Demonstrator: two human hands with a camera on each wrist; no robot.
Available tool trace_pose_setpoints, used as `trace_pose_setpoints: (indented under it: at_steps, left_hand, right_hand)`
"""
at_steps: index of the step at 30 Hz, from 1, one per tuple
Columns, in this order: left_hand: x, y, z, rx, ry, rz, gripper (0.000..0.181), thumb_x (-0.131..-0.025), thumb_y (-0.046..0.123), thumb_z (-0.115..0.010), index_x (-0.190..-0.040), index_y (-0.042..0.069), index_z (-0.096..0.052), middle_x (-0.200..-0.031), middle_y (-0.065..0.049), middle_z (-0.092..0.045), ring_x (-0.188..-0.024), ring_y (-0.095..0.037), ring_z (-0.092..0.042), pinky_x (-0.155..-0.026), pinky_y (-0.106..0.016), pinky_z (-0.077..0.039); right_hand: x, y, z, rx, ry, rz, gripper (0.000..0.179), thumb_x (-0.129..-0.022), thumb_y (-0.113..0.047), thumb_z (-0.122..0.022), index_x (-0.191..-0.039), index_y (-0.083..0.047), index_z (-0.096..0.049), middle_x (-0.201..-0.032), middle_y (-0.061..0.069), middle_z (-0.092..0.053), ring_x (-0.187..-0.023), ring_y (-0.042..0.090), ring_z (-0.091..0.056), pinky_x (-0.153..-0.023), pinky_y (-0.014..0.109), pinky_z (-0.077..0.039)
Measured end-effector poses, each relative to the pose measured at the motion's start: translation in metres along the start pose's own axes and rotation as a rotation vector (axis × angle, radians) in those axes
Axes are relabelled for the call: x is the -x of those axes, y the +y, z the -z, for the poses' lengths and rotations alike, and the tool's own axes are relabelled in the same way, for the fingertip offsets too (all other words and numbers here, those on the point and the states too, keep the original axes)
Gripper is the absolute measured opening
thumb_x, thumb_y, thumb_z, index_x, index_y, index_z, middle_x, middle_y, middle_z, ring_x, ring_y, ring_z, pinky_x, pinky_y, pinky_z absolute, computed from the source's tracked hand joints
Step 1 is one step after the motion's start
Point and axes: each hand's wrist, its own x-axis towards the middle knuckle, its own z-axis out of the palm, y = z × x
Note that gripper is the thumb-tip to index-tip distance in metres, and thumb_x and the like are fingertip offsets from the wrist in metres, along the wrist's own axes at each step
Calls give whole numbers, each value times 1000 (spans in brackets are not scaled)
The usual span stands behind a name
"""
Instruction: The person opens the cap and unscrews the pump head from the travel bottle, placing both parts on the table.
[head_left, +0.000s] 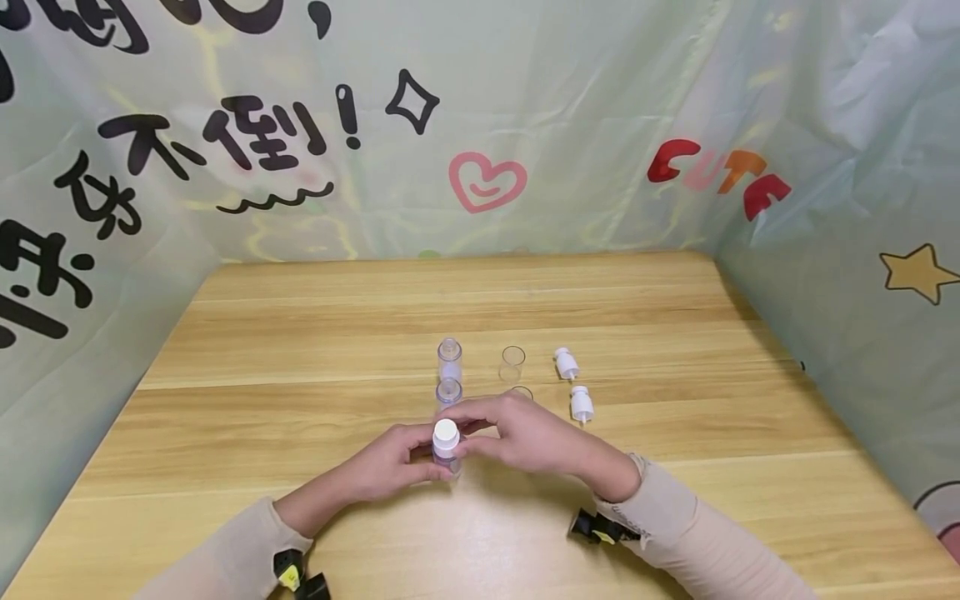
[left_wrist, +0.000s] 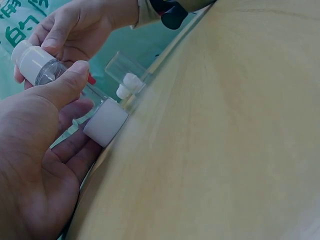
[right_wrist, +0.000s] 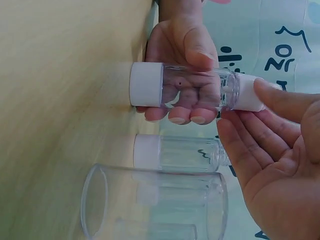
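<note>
Near the table's front, my left hand point(head_left: 390, 462) holds a clear bottle point(right_wrist: 187, 87) upright, thumb on one side and fingers along the other. The bottle has a white base point(right_wrist: 146, 85). My right hand point(head_left: 525, 433) pinches the white pump head point(right_wrist: 247, 92) between thumb and fingers, and it sits on the bottle's neck. In the left wrist view a thin tube runs down inside the bottle below the pump head point(left_wrist: 35, 62). Just behind the hands stand two more clear bottles, a far one point(head_left: 450, 358) and a nearer one point(head_left: 448, 392), without pump heads.
Right of the bottles are two clear caps, the far one point(head_left: 513, 364) in full view and the near one point(head_left: 523, 392) mostly hidden by my right hand. Two white pump heads, one far point(head_left: 566, 364) and one nearer point(head_left: 581, 404), lie further right. A printed curtain point(head_left: 585, 200) encloses the wooden table point(head_left: 300, 333).
</note>
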Motion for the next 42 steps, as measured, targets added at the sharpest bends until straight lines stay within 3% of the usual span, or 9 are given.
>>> trace_pose_setpoints:
  at_steps: [4, 6, 11, 18, 27, 33, 42]
  left_hand:
    - [0, 0, 0, -11, 2, -8, 27, -92, 19, -70, -115, 6, -64, -114, -5, -68, -109, -16, -63, -98, -32, -49]
    - [0, 0, 0, -17, 6, -10, 26, -92, 19, -70, -115, 8, -65, -121, -6, -66, -114, -18, -60, -99, -32, -49]
    - [0, 2, 1, -63, 20, 7, 31, -92, 22, -70, -119, 8, -65, -133, -9, -60, -123, -20, -55, -103, -31, -45]
    - [0, 3, 1, -89, 21, 21, 32, -94, 25, -68, -118, 5, -65, -128, -10, -63, -119, -20, -58, -102, -32, -46]
    - [-1, 3, 1, -44, 20, 6, 27, -90, 22, -73, -115, 13, -67, -131, -4, -62, -120, -18, -57, -101, -32, -46]
    - [-1, 3, 1, -37, 15, 4, 28, -91, 21, -71, -115, 8, -66, -118, -4, -68, -110, -16, -63, -98, -32, -49]
    - [-1, 4, 0, 20, -1, 32, 33, -91, 18, -71, -120, 5, -64, -117, -8, -67, -109, -17, -63, -96, -32, -50]
  right_hand:
    - [-1, -2, -3, 16, 39, -2, 46, -87, -29, -74, -129, -12, -62, -119, -6, -67, -107, 2, -61, -97, 25, -48]
    - [0, -4, -6, 50, 76, 5, 49, -85, -28, -76, -129, -11, -62, -121, -4, -67, -107, 3, -61, -97, 25, -48]
    - [-1, -7, -16, 135, 153, 46, 47, -83, -29, -78, -124, -12, -64, -116, -4, -67, -102, 2, -61, -92, 24, -51]
    - [-2, -6, -23, 143, 190, 8, 37, -85, -33, -76, -117, -17, -67, -107, -13, -67, -94, -1, -60, -84, 26, -54]
    - [-2, -5, -12, 61, 119, -11, 33, -86, -23, -77, -116, -12, -67, -105, -9, -69, -97, 0, -63, -89, 21, -52]
    - [-1, -2, -5, 49, 60, -14, 32, -90, -24, -71, -120, -14, -67, -110, -8, -70, -101, 0, -63, -90, 21, -51]
    - [1, 0, 1, 73, 12, -15, 34, -94, -30, -66, -125, -17, -65, -113, -11, -69, -104, 0, -62, -88, 23, -52]
